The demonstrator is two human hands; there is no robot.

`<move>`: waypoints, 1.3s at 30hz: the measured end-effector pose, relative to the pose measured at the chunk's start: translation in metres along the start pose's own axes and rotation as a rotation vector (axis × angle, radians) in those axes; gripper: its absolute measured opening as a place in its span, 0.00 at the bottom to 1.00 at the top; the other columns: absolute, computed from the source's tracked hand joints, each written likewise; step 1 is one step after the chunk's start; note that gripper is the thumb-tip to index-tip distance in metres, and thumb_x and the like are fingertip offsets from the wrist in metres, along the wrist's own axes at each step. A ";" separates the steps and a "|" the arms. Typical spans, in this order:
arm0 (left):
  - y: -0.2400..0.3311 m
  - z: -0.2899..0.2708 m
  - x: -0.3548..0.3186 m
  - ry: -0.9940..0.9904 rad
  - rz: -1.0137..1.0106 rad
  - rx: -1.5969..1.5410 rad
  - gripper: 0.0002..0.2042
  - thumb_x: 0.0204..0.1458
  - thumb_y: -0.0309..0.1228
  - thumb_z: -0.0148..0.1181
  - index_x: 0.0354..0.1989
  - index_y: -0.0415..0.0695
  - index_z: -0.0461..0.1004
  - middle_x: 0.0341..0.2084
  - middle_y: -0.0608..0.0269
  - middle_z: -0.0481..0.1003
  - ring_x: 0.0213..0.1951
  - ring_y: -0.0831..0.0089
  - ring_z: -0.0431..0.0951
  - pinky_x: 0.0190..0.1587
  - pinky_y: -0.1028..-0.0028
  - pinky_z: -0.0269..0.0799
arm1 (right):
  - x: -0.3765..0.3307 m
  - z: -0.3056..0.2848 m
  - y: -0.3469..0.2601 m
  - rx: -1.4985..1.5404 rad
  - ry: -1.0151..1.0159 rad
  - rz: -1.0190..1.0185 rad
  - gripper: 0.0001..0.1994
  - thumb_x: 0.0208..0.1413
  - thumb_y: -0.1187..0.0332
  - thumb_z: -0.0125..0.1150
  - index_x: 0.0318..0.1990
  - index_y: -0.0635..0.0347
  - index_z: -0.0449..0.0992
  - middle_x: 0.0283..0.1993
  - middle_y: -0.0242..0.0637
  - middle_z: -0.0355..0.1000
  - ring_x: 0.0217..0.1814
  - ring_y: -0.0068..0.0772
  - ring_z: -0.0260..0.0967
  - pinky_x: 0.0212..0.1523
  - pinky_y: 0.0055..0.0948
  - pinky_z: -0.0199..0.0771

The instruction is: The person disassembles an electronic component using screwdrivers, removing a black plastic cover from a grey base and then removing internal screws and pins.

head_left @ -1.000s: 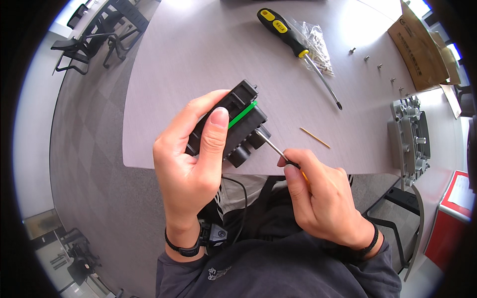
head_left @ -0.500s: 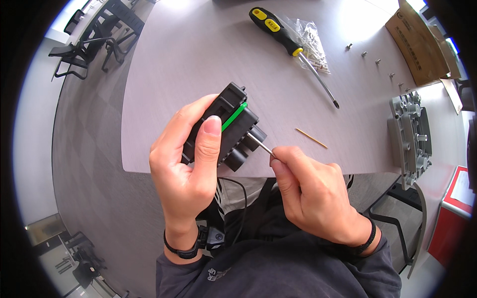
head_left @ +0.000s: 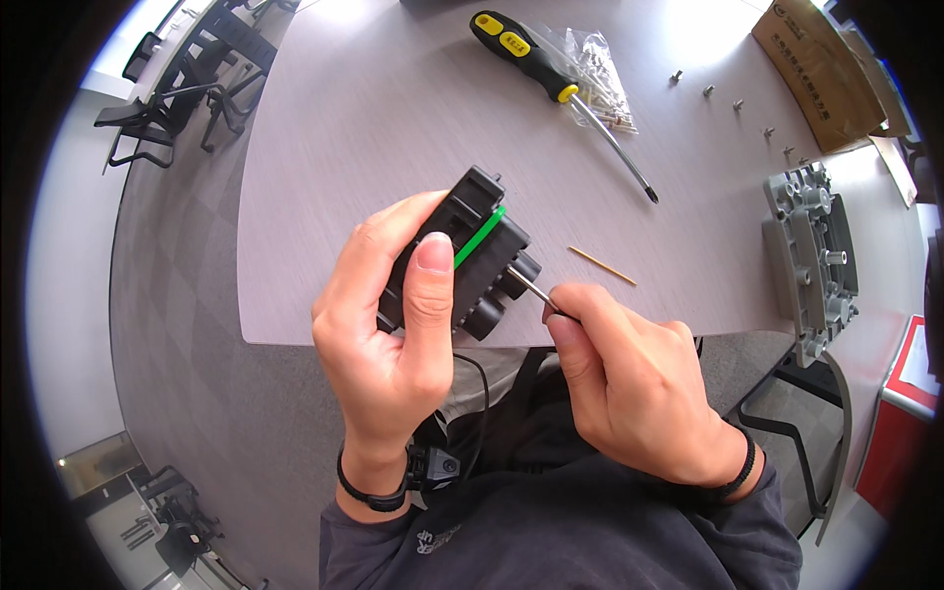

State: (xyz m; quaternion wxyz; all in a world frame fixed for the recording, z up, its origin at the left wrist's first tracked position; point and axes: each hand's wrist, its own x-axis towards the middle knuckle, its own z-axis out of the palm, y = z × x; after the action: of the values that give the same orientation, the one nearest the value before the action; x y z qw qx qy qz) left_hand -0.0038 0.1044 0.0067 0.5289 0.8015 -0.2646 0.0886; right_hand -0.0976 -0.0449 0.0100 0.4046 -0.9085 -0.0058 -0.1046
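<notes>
Head view: the black housing (head_left: 497, 254), fitted with a green strip (head_left: 480, 237) along its side, was held tilted above the near edge of the bench (head_left: 334, 167). The left hand (head_left: 385, 315) gripped the housing, its thumb laid across the near face and its other fingers wrapped behind. Two round black ports (head_left: 482, 319) projected from the lower right side of the housing. The right hand (head_left: 634, 383) pinched a slim tool with a metal shaft (head_left: 535, 287) between thumb and forefinger; the tip met the housing beside the upper port, and its exact seating could not be told. The handle was hidden in the palm. A thin wooden stick (head_left: 602, 265) lay on the bench just beyond the right hand. Farther out lay a large black-and-yellow screwdriver (head_left: 536, 67), its shaft pointing toward the lower right, next to a clear bag of small parts (head_left: 602, 84). Loose screws (head_left: 708, 90) were set in a slanting row to the right, near a brown cardboard box (head_left: 821, 88). A grey metal casting (head_left: 808, 261) stood at the right side of the bench.
</notes>
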 end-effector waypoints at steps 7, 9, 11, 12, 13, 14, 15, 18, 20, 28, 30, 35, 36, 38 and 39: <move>-0.001 -0.002 0.000 -0.016 -0.009 0.002 0.09 0.57 0.26 0.53 0.43 0.34 0.75 0.34 0.55 0.77 0.36 0.71 0.75 0.41 0.76 0.69 | -0.003 0.001 0.007 0.045 0.005 -0.006 0.04 0.58 0.72 0.54 0.38 0.60 0.67 0.22 0.41 0.69 0.17 0.45 0.67 0.15 0.37 0.65; -0.001 -0.002 0.001 -0.023 -0.009 0.010 0.09 0.57 0.26 0.53 0.43 0.34 0.74 0.34 0.55 0.77 0.36 0.71 0.75 0.41 0.76 0.69 | -0.003 0.002 0.007 0.075 0.010 0.008 0.04 0.58 0.71 0.53 0.38 0.60 0.67 0.22 0.41 0.69 0.17 0.46 0.67 0.15 0.38 0.65; 0.000 -0.002 0.000 -0.023 -0.022 0.015 0.09 0.57 0.26 0.53 0.43 0.34 0.74 0.34 0.55 0.77 0.36 0.71 0.75 0.41 0.76 0.69 | -0.001 0.003 0.005 0.070 0.007 0.010 0.04 0.58 0.71 0.53 0.38 0.60 0.67 0.22 0.41 0.69 0.17 0.46 0.67 0.15 0.38 0.65; 0.000 -0.003 0.000 -0.022 -0.034 0.020 0.09 0.57 0.26 0.53 0.43 0.34 0.74 0.34 0.55 0.77 0.36 0.71 0.75 0.40 0.76 0.69 | 0.000 0.004 0.005 0.065 0.003 0.012 0.04 0.58 0.71 0.53 0.38 0.60 0.67 0.21 0.41 0.69 0.17 0.46 0.67 0.15 0.38 0.65; 0.000 -0.003 0.000 -0.023 -0.033 0.020 0.09 0.57 0.26 0.53 0.43 0.34 0.74 0.34 0.55 0.77 0.36 0.71 0.75 0.40 0.76 0.69 | 0.001 0.003 0.005 0.065 0.004 0.013 0.04 0.58 0.71 0.53 0.38 0.60 0.67 0.21 0.41 0.69 0.17 0.46 0.67 0.15 0.38 0.65; 0.000 -0.004 0.000 -0.025 -0.033 0.036 0.09 0.57 0.26 0.53 0.43 0.34 0.74 0.34 0.55 0.76 0.35 0.71 0.75 0.40 0.76 0.69 | 0.001 0.003 0.006 0.067 -0.006 0.011 0.04 0.58 0.71 0.53 0.38 0.61 0.67 0.21 0.40 0.69 0.17 0.46 0.67 0.15 0.38 0.65; 0.001 -0.004 0.000 -0.026 -0.033 0.053 0.09 0.57 0.26 0.53 0.43 0.34 0.74 0.34 0.55 0.76 0.35 0.71 0.75 0.40 0.76 0.69 | 0.001 0.002 0.006 0.070 -0.018 0.009 0.04 0.58 0.71 0.53 0.38 0.61 0.67 0.21 0.40 0.69 0.17 0.46 0.67 0.15 0.38 0.65; 0.001 -0.004 -0.001 -0.028 -0.033 0.071 0.10 0.57 0.26 0.53 0.43 0.34 0.74 0.34 0.55 0.76 0.35 0.70 0.75 0.39 0.76 0.69 | 0.001 0.003 0.007 0.086 0.006 -0.001 0.05 0.58 0.71 0.53 0.37 0.61 0.67 0.21 0.40 0.69 0.17 0.46 0.67 0.15 0.38 0.65; 0.001 -0.002 0.000 -0.041 -0.040 0.064 0.10 0.58 0.26 0.53 0.44 0.34 0.73 0.34 0.55 0.76 0.35 0.70 0.75 0.40 0.75 0.69 | 0.002 0.003 0.009 0.087 0.006 0.001 0.05 0.59 0.70 0.53 0.37 0.61 0.67 0.21 0.40 0.69 0.17 0.46 0.67 0.15 0.38 0.65; 0.015 -0.020 0.026 -0.274 -0.012 0.002 0.12 0.59 0.29 0.50 0.43 0.32 0.73 0.37 0.51 0.76 0.37 0.65 0.76 0.43 0.73 0.68 | -0.001 -0.006 0.011 0.098 0.036 0.023 0.04 0.59 0.71 0.53 0.36 0.60 0.67 0.21 0.40 0.69 0.18 0.46 0.67 0.16 0.39 0.64; 0.013 -0.029 0.050 -0.433 0.087 0.112 0.14 0.59 0.32 0.50 0.40 0.31 0.74 0.35 0.49 0.77 0.37 0.65 0.77 0.42 0.72 0.69 | -0.002 -0.007 0.012 0.112 0.042 0.031 0.04 0.59 0.71 0.52 0.36 0.60 0.67 0.21 0.41 0.69 0.19 0.47 0.68 0.17 0.40 0.63; -0.009 -0.016 0.140 -0.592 0.227 0.544 0.25 0.59 0.47 0.49 0.36 0.30 0.75 0.25 0.58 0.76 0.27 0.73 0.76 0.33 0.77 0.72 | -0.003 -0.012 0.002 0.151 0.040 0.045 0.02 0.58 0.73 0.53 0.36 0.62 0.70 0.20 0.42 0.68 0.21 0.47 0.68 0.21 0.37 0.65; -0.009 -0.003 0.154 -0.621 -0.049 0.642 0.29 0.55 0.53 0.52 0.34 0.30 0.75 0.22 0.59 0.75 0.23 0.75 0.74 0.27 0.78 0.70 | -0.004 -0.011 0.003 0.150 0.040 0.052 0.02 0.58 0.73 0.53 0.36 0.62 0.70 0.20 0.42 0.68 0.21 0.47 0.68 0.21 0.37 0.64; -0.017 0.014 0.176 -0.640 -0.317 0.739 0.32 0.51 0.58 0.54 0.33 0.31 0.75 0.19 0.60 0.73 0.19 0.77 0.72 0.22 0.79 0.68 | -0.003 -0.006 0.007 0.145 0.029 0.029 0.05 0.60 0.70 0.50 0.37 0.62 0.66 0.21 0.43 0.70 0.20 0.50 0.68 0.18 0.42 0.65; -0.035 0.021 0.184 -0.631 -0.414 0.576 0.35 0.47 0.61 0.56 0.32 0.31 0.75 0.17 0.61 0.72 0.17 0.78 0.71 0.19 0.81 0.67 | -0.003 -0.004 0.009 0.138 0.045 0.031 0.05 0.60 0.70 0.50 0.37 0.62 0.66 0.21 0.43 0.70 0.20 0.50 0.68 0.18 0.42 0.65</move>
State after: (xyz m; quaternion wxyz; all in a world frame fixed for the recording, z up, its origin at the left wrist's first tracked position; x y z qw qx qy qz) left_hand 0.1662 0.0355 0.0475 0.1855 0.9391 -0.2118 -0.1969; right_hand -0.1009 -0.0539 0.0055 0.4680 -0.8757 0.0101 -0.1182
